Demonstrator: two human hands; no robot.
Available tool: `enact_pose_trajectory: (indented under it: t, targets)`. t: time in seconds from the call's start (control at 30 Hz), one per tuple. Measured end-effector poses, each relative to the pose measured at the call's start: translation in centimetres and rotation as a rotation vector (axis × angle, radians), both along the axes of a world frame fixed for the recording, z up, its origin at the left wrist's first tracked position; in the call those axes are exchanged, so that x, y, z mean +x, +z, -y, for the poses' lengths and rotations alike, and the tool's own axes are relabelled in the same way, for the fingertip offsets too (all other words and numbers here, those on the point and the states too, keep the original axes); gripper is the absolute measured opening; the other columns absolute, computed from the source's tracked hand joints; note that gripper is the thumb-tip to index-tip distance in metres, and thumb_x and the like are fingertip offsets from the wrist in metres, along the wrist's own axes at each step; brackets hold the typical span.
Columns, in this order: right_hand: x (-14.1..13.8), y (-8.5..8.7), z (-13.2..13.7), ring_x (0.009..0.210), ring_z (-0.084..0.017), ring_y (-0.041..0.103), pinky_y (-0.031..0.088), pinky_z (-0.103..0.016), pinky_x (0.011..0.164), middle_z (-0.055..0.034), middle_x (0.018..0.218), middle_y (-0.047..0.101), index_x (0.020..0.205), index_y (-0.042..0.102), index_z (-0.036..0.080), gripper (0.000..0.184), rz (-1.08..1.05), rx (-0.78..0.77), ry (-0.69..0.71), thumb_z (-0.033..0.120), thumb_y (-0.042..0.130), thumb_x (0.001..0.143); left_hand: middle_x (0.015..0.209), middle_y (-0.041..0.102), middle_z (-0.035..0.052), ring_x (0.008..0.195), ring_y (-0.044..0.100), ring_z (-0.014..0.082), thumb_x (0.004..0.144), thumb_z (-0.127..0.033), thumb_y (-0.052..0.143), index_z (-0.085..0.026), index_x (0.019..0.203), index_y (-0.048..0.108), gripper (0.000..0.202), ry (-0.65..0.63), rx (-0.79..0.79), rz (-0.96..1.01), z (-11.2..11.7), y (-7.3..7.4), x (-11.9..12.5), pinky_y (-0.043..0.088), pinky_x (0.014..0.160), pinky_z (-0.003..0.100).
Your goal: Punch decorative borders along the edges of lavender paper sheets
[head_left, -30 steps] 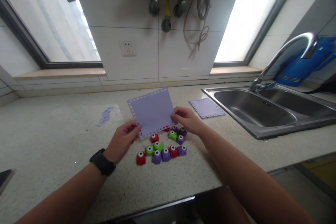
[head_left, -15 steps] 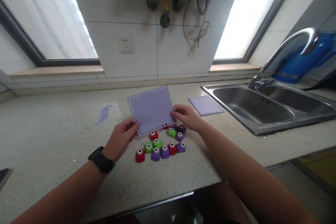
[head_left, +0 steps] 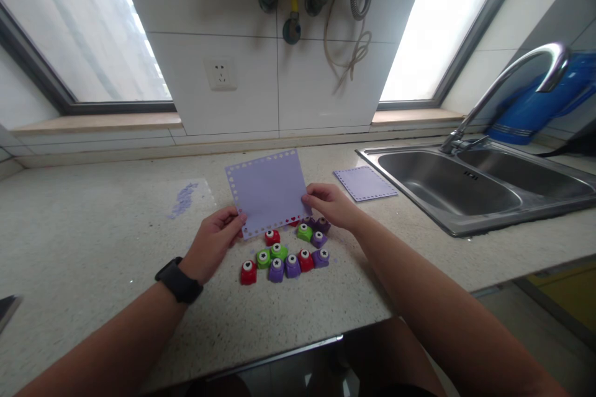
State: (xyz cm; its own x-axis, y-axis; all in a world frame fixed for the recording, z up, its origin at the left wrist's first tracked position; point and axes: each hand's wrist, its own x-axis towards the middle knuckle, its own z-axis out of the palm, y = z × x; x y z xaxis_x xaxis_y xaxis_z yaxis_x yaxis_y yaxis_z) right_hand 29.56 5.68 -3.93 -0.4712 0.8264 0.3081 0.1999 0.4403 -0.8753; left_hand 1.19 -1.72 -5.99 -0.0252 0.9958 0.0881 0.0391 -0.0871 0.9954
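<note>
Between both hands a sheet of purple paper (head_left: 270,191) is held up at a tilt, with small punched holes along its edges. My left hand (head_left: 217,237) pinches its lower left corner, thumb in front; a dark watch is on that wrist. My right hand (head_left: 331,203) grips the right edge near the lower corner. Just below and partly behind the sheet stand several small craft punches: a red punch (head_left: 248,272) with a heart mark, a green punch (head_left: 263,258) and a purple punch (head_left: 276,270) with star marks among them. The sheet hides some at the back.
To the right lies purple paper with a punched border (head_left: 365,183), beside the steel double sink (head_left: 465,232) with its tap (head_left: 503,77). Purple paper bits (head_left: 184,200) are heaped on the speckled counter (head_left: 116,217) at left. A blue jug (head_left: 540,105) stands behind the sink.
The view has shifted slightly. Both hands keep the same hold on the purple sheet, which has hardly moved.
</note>
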Motion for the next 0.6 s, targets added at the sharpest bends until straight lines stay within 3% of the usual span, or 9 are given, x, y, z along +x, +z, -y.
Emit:
enact_pose_trajectory:
  t: [0.6]
  targets:
    - [-0.20, -0.14, -0.02, 0.072, -0.016, 0.055, 0.045, -0.033, 0.072, -0.0012, 0.075, 0.062, 0.076, 0.065, 0.020, 0.020, 0.011, -0.030, 0.012, 0.035, 0.061, 0.090, 0.062, 0.055, -0.0053, 0.051, 0.043, 0.0070, 0.083, -0.041, 0.076, -0.019, 0.084, 0.068, 0.023, -0.003, 0.024, 0.032, -0.19, -0.31, -0.19, 0.031, 0.048, 0.019]
